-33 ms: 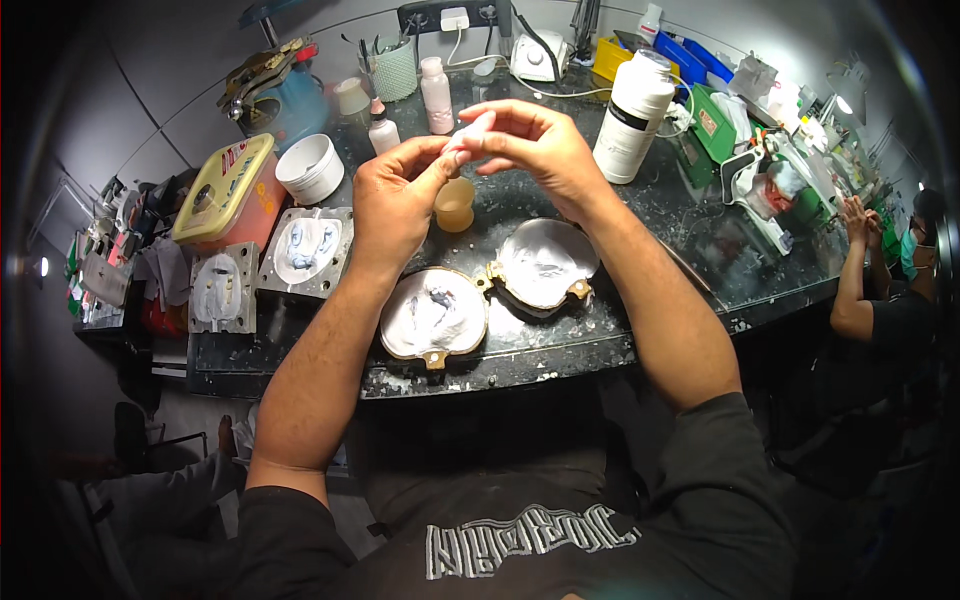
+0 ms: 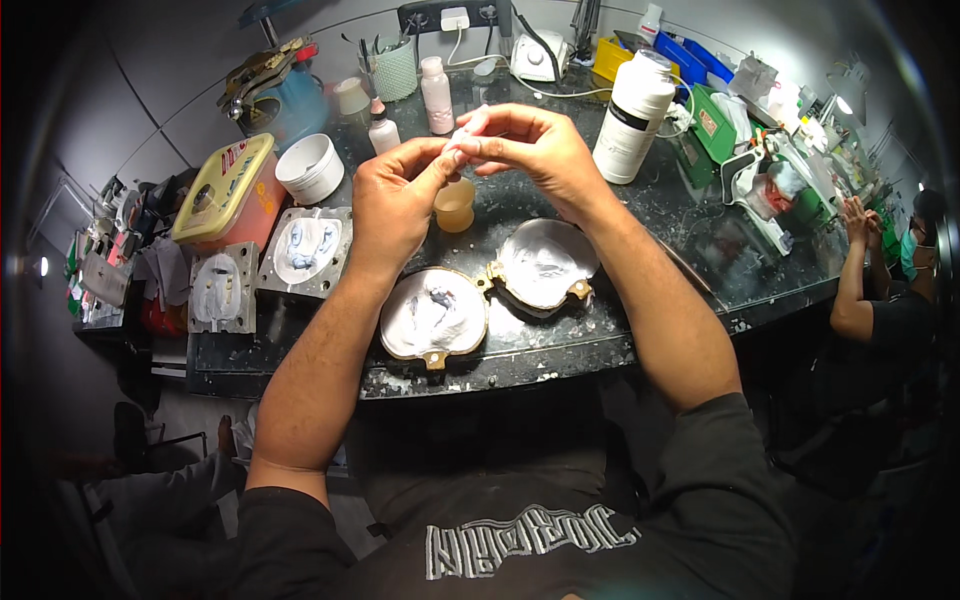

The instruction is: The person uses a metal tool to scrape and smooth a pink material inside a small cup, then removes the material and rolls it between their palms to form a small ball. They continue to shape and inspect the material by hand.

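Above the bench, my left hand (image 2: 398, 195) and my right hand (image 2: 545, 145) meet, their fingertips pinched on a small pale pink, doughy-looking lump (image 2: 459, 138). Fingers hide much of the lump. Just below the hands stands a small yellowish cup (image 2: 455, 207). Nearer to me, between my forearms, lie two round brass dental flask halves filled with white plaster: the left half (image 2: 420, 335) has a dark-edged hollow, and the right half (image 2: 545, 250) has grey marks at its middle. They meet at a brass hinge.
Left are two square metal flask halves (image 2: 340, 225) with plaster, a white tub (image 2: 310, 168) and a yellow-lidded container (image 2: 225, 185). Behind my hands stand pink bottles (image 2: 436, 95). A large white bottle (image 2: 632, 120) stands right. Another person's hands (image 2: 855, 220) show far right.
The fingers of my right hand have bent in slightly over the lump, so less of it shows. My arms and the things on the bench stay put.
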Tool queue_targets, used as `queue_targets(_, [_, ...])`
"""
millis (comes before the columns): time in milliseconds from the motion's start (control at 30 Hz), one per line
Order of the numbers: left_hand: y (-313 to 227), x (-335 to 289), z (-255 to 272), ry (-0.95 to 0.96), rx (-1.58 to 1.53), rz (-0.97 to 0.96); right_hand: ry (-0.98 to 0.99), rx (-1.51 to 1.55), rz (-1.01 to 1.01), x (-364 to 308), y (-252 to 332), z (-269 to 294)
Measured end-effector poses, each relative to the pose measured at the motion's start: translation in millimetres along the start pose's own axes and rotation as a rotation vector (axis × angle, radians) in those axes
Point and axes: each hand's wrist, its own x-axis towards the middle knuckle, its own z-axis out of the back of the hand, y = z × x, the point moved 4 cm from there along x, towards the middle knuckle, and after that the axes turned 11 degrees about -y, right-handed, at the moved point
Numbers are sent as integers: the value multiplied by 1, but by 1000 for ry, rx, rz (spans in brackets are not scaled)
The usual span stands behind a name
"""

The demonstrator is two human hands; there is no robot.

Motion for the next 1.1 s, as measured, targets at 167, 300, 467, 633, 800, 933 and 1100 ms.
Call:
queue_targets(167, [1, 2, -4, 134, -27, 60, -20, -35, -65, 4, -6, 7])
queue_targets(300, [-5, 1, -4, 118, -82, 6, -44, 33, -61, 5, -5, 9])
queue_targets(467, [-4, 7, 0, 62, -16, -69, 37, 106, -237, 1, -5, 11])
queue_targets(633, [-11, -1, -10, 248, -282, 81, 210, 182, -494, -6, -11, 14])
queue_targets(800, [8, 9, 2, 70, -313, 202, 60, 75, -397, -1, -3, 5])
queue_targets(933, [15, 8, 2, 64, -350, 187, 1, -100, -150, -3, -4, -3])
queue_targets(1100, [1, 3, -6, 112, -530, 346, -52, -145, 8, -2, -3, -1])
